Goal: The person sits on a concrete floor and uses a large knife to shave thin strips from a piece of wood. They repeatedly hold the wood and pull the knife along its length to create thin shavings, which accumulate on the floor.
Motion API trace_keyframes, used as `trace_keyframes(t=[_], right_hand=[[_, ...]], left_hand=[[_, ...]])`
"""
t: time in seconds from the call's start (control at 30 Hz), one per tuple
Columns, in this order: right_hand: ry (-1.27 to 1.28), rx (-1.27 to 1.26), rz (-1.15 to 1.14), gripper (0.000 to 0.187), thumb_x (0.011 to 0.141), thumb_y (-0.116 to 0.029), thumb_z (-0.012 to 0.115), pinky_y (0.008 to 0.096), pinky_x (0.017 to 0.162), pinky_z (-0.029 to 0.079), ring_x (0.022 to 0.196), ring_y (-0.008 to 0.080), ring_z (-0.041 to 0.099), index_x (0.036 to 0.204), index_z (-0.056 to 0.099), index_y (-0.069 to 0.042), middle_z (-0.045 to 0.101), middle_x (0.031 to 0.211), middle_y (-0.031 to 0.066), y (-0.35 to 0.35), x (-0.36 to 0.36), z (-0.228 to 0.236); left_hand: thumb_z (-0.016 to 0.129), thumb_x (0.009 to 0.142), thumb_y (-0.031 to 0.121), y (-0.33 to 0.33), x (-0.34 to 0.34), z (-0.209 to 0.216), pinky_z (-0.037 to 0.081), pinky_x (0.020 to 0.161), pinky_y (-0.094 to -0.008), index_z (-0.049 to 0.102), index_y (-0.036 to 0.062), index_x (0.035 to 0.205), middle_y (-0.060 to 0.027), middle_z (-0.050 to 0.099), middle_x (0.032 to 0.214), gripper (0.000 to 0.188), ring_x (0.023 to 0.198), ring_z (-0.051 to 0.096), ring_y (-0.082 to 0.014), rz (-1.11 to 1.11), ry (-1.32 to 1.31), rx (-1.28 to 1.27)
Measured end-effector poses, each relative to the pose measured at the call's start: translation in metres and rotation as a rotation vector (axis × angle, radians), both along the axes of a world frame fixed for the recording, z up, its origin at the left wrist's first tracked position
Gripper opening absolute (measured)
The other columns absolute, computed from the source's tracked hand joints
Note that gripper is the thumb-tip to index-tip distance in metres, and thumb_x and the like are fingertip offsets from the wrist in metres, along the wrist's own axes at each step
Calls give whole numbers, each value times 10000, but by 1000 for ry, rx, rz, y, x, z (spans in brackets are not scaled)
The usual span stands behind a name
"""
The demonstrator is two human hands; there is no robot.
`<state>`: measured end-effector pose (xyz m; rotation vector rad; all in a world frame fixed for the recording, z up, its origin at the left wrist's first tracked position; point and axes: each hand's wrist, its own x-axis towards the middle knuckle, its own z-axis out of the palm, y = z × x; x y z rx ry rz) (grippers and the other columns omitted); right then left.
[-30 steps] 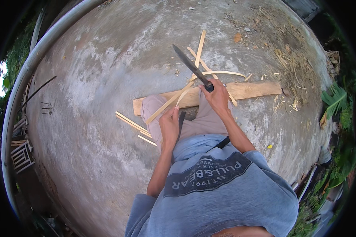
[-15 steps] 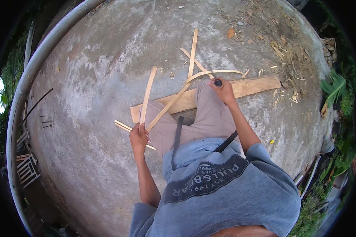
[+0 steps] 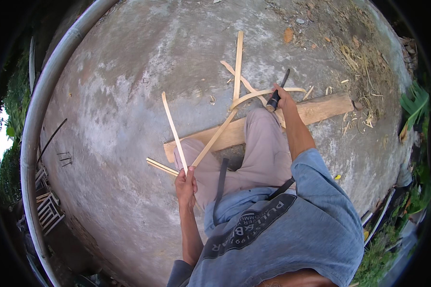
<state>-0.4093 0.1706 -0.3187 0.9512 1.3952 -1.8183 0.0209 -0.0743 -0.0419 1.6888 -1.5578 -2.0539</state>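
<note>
My left hand [image 3: 186,184] is closed on the lower end of a thin pale bamboo strip [image 3: 173,126] that points up and away over the concrete, just left of my left knee. A second, longer strip [image 3: 215,136] runs from beside that hand diagonally up to the right across the wooden plank [image 3: 321,109]. My right hand [image 3: 285,98] grips the black handle of a dark-bladed knife [image 3: 278,91], held at the plank's far edge above my right knee. Loose strips, one straight [image 3: 238,62] and one curved [image 3: 268,91], lie beyond the plank.
Two short strips [image 3: 160,166] lie on the concrete floor [image 3: 129,71] left of my knee. A curved metal pipe [image 3: 36,129] borders the slab on the left. Dry grass and leaves [image 3: 359,57] litter the far right, with green plants [image 3: 416,105] past the edge.
My left hand has moved out from my lap to the left and now holds a strip upright. My right hand has lowered the raised knife down to the plank.
</note>
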Motion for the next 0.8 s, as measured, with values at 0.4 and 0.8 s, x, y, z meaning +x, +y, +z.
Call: trace_keyframes(t=[0.4, 0.8], right_hand=[[399, -206, 385, 372, 881, -261, 800, 323, 682, 591, 785, 164, 690, 1119, 673, -5, 719, 978, 120, -43, 95, 202], [829, 102, 497, 179, 887, -179, 761, 291, 760, 517, 839, 136, 673, 929, 679, -26, 697, 872, 54, -68, 185, 225]], left_hand=[[462, 1086, 335, -1, -132, -36, 524, 858, -307, 639, -47, 1151, -108, 715, 979, 426, 962, 666, -175, -375, 273, -210], [597, 1036, 350, 68, -77, -13, 576, 662, -273, 620, -5, 1247, -81, 695, 946, 414, 727, 657, -133, -434, 445, 501]])
